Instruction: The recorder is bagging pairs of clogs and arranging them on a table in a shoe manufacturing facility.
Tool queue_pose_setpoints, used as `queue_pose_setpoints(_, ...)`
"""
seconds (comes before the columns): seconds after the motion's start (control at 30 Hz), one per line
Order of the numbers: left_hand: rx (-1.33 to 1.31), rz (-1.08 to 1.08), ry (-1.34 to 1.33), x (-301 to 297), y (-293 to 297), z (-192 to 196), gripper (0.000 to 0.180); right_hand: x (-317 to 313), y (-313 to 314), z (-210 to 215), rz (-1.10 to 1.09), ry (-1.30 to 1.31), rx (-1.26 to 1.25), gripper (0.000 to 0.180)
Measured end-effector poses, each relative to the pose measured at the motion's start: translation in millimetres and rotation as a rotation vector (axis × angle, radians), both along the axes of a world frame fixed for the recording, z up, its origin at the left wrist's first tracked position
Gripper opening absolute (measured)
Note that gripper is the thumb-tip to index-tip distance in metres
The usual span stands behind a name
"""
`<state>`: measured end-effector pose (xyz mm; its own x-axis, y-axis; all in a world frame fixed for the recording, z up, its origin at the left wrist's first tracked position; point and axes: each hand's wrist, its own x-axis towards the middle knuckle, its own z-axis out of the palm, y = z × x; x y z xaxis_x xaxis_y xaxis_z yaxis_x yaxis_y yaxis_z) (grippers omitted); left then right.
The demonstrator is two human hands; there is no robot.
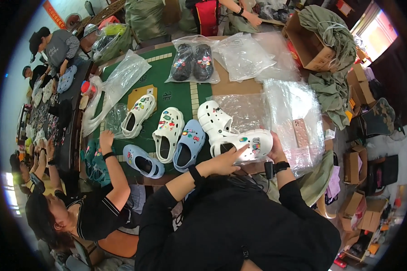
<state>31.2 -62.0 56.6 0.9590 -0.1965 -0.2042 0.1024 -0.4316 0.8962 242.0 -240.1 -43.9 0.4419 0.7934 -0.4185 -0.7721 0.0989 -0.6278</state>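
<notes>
- White perforated foam clog with coloured charms (254, 141): between both hands.
- Right hand (276, 151) curled round toe; left hand (227, 162) fingers extended onto upper, can't tell if pinching.
- Probably light, springy; grip toe sides or heel.

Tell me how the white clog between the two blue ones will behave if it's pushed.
The white clog probably won't roll or tip, since it appears to rest sole-down. It's likely light for its size and slightly springy, given its hole-pierced, moulded-looking upper. The small colourful charms on it might snag.
</notes>
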Motion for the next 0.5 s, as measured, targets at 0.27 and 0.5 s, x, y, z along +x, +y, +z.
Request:
queue_pose_setpoints(0.27,-0.211,0.006,0.088,10,12,-29,0.086,16,67,-19,-0.540,-0.078,-0.420,0.032)
queue_pose_setpoints(0.5,-0.812,0.250,-0.113,19,4,-49,0.105,17,145,41,-0.433,-0.390,0.040,0.031)
